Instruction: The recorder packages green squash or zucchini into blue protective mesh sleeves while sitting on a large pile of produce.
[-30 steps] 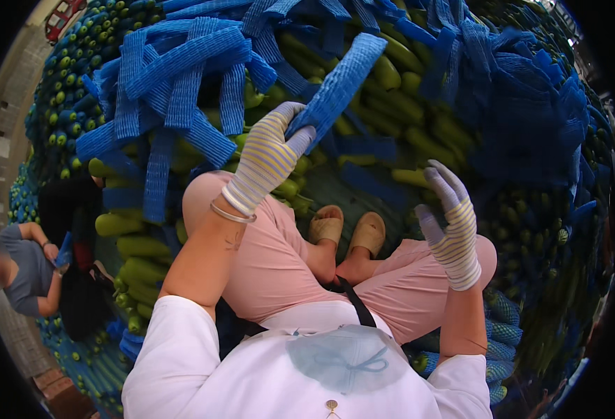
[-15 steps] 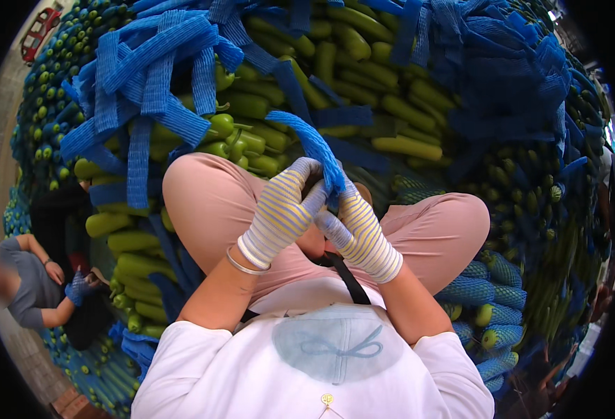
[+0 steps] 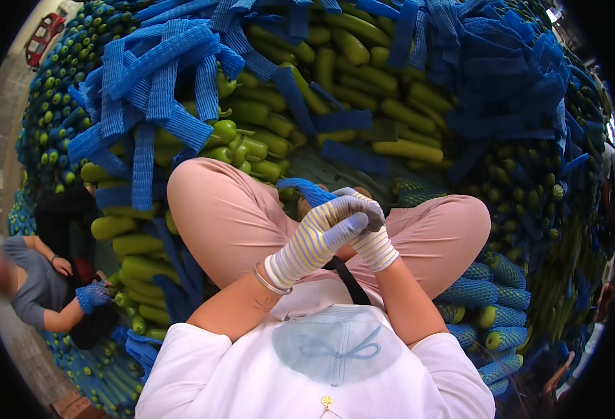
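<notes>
My gloved left hand (image 3: 325,227) curls its fingers closed over the front of my right hand (image 3: 375,248), between my crossed legs. Both gloves are striped yellow and grey, with grey fingertips. A blue foam net sleeve (image 3: 306,188) pokes out to the left from behind my left hand; its other end is hidden by the hands. My right fingers are mostly covered, so their grip does not show. Just beyond lie long green vegetables (image 3: 255,146) with thick stems, bare of any sleeve.
Loose blue sleeves (image 3: 160,77) lie heaped at the far left, with another heap (image 3: 503,77) at the far right. Sleeved vegetables (image 3: 499,297) are stacked by my right knee. At the left, a seated person (image 3: 31,279) has one hand in a blue net.
The sleeve, which stood up and away from both hands, has dropped and now points left with less showing. My left hand has moved right, over my right hand.
</notes>
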Motion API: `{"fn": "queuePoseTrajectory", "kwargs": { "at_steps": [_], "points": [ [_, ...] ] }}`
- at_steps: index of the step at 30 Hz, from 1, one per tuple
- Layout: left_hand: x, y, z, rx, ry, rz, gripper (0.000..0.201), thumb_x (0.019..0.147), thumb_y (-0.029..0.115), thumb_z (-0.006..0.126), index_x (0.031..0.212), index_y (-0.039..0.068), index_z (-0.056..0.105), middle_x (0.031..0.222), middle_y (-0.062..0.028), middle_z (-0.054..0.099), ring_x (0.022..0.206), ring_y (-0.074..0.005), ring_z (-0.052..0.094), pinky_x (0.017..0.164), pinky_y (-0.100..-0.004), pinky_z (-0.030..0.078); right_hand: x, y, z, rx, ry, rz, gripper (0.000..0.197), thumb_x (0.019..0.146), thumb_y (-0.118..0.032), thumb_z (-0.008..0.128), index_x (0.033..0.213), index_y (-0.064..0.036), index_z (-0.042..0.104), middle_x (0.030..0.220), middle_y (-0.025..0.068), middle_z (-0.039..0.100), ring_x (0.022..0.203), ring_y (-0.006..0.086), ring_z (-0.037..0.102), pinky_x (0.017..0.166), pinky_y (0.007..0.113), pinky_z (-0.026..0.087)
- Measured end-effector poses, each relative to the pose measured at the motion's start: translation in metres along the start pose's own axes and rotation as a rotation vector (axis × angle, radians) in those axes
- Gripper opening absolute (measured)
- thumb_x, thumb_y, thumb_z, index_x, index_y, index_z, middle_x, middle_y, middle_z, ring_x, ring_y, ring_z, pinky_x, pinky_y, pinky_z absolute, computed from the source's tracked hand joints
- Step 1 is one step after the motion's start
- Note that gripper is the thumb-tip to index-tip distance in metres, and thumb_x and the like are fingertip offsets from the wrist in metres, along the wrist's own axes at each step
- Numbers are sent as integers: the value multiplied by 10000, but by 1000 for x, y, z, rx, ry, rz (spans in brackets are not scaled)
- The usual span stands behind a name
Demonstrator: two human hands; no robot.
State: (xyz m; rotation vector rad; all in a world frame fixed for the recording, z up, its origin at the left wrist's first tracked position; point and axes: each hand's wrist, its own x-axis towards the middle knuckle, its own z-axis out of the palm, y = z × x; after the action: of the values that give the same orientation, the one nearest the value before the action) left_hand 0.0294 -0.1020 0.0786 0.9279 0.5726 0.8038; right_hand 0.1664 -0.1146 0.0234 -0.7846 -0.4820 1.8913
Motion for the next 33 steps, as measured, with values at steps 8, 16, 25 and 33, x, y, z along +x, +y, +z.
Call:
{"fn": "queuePoseTrajectory", "kwargs": {
  "at_steps": [8, 16, 25, 33],
  "points": [
    [25, -25, -45, 1301, 12, 71, 232, 786, 56, 536, 1006, 5, 593, 994, -200, 607, 900, -370, 575, 812, -409, 466, 6, -4, -5, -1038, 340, -333, 176, 802, -101, 608, 951, -6, 609, 747, 168, 624, 678, 240, 616, 633, 310, 477],
    [42, -63, -78, -604, 291, -54, 205, 864, 49, 445, 1037, 3, 546, 976, -89, 601, 903, -196, 587, 877, -336, 461, 4, 3, 5, -1310, 177, -505, 92, 729, -55, 642, 815, -26, 629, 786, 137, 574, 725, 333, 547, 685, 370, 450],
    [79, -56, -74, 1121, -258, -137, 157, 853, 112, 494, 962, 79, 602, 967, -75, 621, 829, -177, 557, 723, -271, 465, 6, -4, 37, -843, 103, -267, 113, 841, -55, 598, 943, -7, 608, 787, 3, 592, 705, 60, 549, 652, 215, 458],
    [84, -48, -102, 1287, -57, 504, 382, 843, 167, 550, 1197, 30, 506, 1135, -145, 550, 978, -256, 549, 855, -320, 455, 4, 9, 42, -322, -144, 210, 167, 883, -106, 585, 1015, -5, 597, 834, 13, 589, 798, 87, 542, 725, 243, 455]
  ]
}}
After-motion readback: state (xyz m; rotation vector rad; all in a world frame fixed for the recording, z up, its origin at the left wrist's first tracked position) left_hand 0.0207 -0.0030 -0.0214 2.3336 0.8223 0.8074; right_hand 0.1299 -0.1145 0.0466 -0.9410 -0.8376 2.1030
